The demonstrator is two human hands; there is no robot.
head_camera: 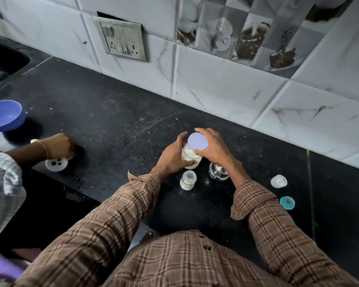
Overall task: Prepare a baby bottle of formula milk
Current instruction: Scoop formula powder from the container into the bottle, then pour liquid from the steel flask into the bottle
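Observation:
A clear jar of white formula powder (190,155) stands on the black counter (112,129). My left hand (172,157) grips the jar's body. My right hand (212,145) curls round its pale lilac lid (197,141). Just in front stands the open baby bottle (188,180), small and clear with printed marks. A steel vessel (217,171) sits under my right wrist. The bottle's clear cap (278,181) and its teal ring with the teat (287,202) lie at the right.
Another person's hand (59,146) rests on the counter at the left, beside a white perforated disc (56,162). A blue bowl (4,116) sits at the far left near the dark sink (2,61). A tiled wall with a switch plate (122,39) runs behind.

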